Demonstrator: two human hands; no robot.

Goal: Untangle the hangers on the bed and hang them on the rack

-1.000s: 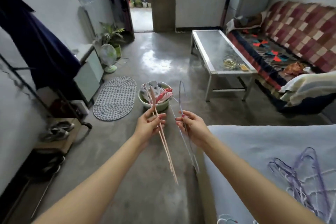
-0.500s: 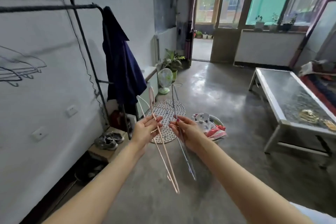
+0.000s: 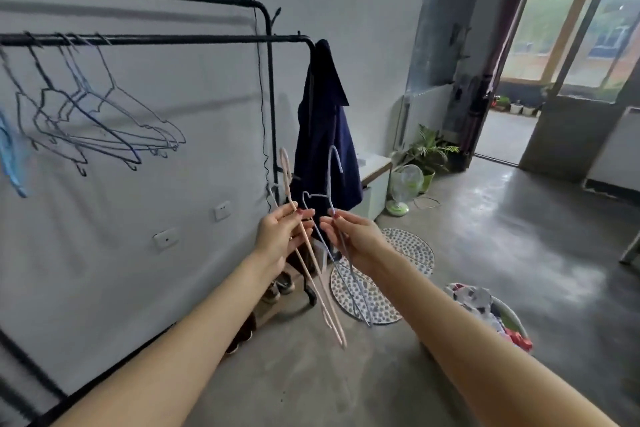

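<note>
My left hand (image 3: 282, 236) grips a pink wire hanger (image 3: 320, 291) by its neck, hook pointing up. Close beside it, my right hand (image 3: 353, 239) pinches a pale blue wire hanger (image 3: 346, 274), its hook raised in front of the dark coat. Both hangers slant down toward the floor between my forearms. The black clothes rack (image 3: 156, 40) stands along the wall at left, its rail well above my hands. Several wire hangers (image 3: 100, 121) hang on that rail at far left. The bed is out of view.
A navy coat (image 3: 323, 135) hangs on the rack's right end. Shoes sit under the rack. A dotted mat (image 3: 384, 274), a small fan (image 3: 403, 189), a potted plant (image 3: 427, 152) and a laundry basket (image 3: 491, 315) stand on the concrete floor. An open doorway lies at the far right.
My view has swung left and up, from the bed and floor to the rack. Both hands still hold their hangers, now raised nearer the rack's rail.
</note>
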